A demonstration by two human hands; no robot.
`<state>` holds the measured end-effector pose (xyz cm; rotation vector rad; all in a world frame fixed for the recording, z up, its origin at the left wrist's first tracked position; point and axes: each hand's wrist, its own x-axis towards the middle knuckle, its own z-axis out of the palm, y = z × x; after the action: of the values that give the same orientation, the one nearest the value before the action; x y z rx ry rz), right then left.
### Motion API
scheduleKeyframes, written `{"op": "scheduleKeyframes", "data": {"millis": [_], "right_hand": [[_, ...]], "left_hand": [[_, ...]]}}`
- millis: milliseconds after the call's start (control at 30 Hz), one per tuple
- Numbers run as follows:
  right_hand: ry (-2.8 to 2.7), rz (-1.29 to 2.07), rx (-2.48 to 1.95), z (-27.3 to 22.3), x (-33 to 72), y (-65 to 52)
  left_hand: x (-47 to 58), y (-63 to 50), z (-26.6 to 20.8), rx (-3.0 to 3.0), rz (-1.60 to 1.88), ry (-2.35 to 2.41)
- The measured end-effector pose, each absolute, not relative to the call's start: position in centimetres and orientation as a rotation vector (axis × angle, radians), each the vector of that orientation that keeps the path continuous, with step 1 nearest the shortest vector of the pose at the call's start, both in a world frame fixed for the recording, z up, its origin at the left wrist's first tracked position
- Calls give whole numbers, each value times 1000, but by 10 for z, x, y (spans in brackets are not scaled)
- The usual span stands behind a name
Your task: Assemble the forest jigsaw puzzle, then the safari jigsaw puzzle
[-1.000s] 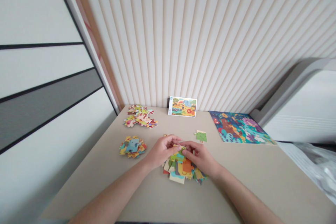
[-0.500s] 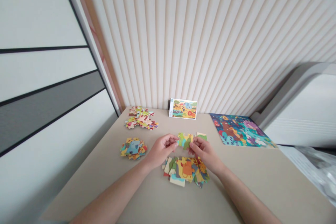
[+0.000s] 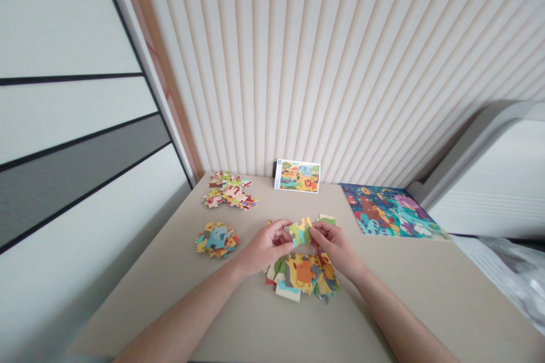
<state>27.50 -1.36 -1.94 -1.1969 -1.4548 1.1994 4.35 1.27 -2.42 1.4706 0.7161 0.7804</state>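
Right hand [image 3: 334, 245]: thumb and index finger closed in a pinch on the right side of a green-and-yellow jigsaw piece [image 3: 300, 232], held up off the tabletop [image 3: 238, 323], tilted. Left hand [image 3: 266, 245]: fingers curled, thumb and index slightly parted at the piece's left side; can't tell whether they grip it or just touch. Piece sits between the two hands, just beyond the main jigsaw pile [image 3: 303, 273], which lies loose and overlapping around mid-tabletop, orange piece [image 3: 304, 271] on top. Another green-and-cream piece [image 3: 327, 219] lies past the right hand, partly hidden by it.

Smaller pile [image 3: 217, 239] near the tabletop's left edge, light-blue piece [image 3: 218, 237] on top. Pink-and-green pile [image 3: 230, 191] at the far left corner. Reference card [image 3: 298, 176] with animal picture stands upright near the middle of the far edge. Dark-blue picture board [image 3: 392, 211] lies flat at the far right corner. Clear plastic [image 3: 511, 272] just beyond the right edge, contents unclear.
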Motion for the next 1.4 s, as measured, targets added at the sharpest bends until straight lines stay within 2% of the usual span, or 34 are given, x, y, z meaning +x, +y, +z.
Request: {"op": "scheduleKeyframes", "data": {"millis": [167,400,900,1400], "right_hand": [[-1437,1173,-1199,-17,274,-13],[-1501,1131,-1222,-16,278,-13],[-1403,1109,-1215,-22,278,-13],[-1558,1101,-1239,-15,274,-18]], "left_hand": [[45,5,-20,1567,676,662],[45,5,-18,1618,792,750],[44,5,-18,1745,729,823],[44,0,-12,1911,728,833]]}}
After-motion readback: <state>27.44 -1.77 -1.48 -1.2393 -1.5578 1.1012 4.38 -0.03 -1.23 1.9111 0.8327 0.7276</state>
